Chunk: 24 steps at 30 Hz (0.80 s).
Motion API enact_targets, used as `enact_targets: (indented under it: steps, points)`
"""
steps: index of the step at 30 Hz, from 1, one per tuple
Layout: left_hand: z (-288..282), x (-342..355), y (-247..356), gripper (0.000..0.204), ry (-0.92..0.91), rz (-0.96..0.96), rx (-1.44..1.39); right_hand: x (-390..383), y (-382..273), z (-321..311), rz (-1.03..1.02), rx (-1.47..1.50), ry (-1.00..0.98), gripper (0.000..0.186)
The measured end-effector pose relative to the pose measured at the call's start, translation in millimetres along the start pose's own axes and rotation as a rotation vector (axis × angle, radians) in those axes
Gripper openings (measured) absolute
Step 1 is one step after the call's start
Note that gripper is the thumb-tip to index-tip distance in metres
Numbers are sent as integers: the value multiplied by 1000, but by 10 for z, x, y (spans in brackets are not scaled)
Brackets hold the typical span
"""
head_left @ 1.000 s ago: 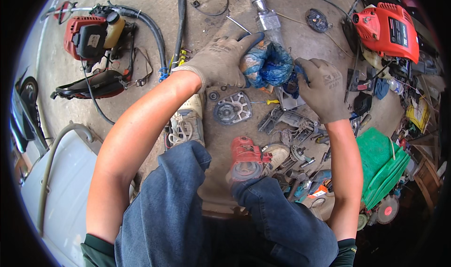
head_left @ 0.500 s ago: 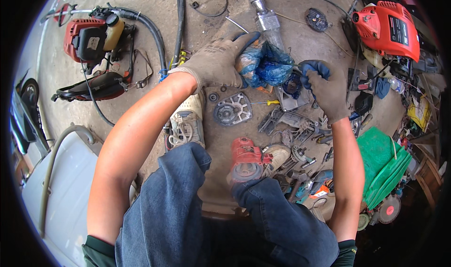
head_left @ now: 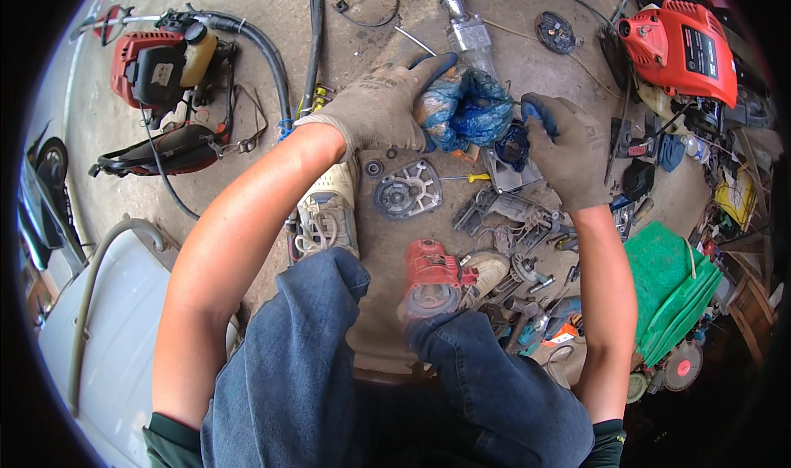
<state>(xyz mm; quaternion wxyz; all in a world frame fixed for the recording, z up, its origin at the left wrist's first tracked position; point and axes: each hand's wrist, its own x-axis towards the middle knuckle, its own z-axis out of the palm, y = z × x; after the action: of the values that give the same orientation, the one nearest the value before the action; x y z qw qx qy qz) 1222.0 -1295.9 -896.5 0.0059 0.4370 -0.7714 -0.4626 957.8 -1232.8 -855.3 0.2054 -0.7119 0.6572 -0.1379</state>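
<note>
My left hand, in a grey work glove with dark blue fingertips, is closed around the side of a crumpled blue plastic bag. The bag's mouth is bunched open, and dark blue smears show on its plastic. Just right of it is my right hand, gloved alike, its fingers curled together. A thin dark tip shows between those fingers and the bag, too small to name. Beneath the hands, a dark blue smeared round part sits by a grey metal housing.
A round metal cover and a yellow-handled screwdriver lie on the concrete. A red power-tool body stands between my legs. Loose machine parts spread rightward, near a green plastic sheet. Red engines flank the workspace.
My right hand has shifted slightly left and up, with its fingers closer to the bag's mouth. The left hand still holds the bag, which has moved a little.
</note>
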Motion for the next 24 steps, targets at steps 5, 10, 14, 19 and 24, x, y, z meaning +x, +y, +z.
enact_targets:
  steps: [5,10,14,19,24]
  points:
    - [4,22,-16,109,-17,7,2,20,27,-71,4,-72,-128,26]
    - [9,26,10,108,-23,-31,14,10,-50,-63,301,75,-200,26]
    - [2,-6,18,108,-12,-25,-6,89,-33,-106,478,243,-248,23]
    - [11,12,-7,110,-22,-22,-9,72,-22,-129,503,272,-270,22]
    - [-14,37,1,111,-57,-23,-28,-23,-103,-141,479,327,-282,24]
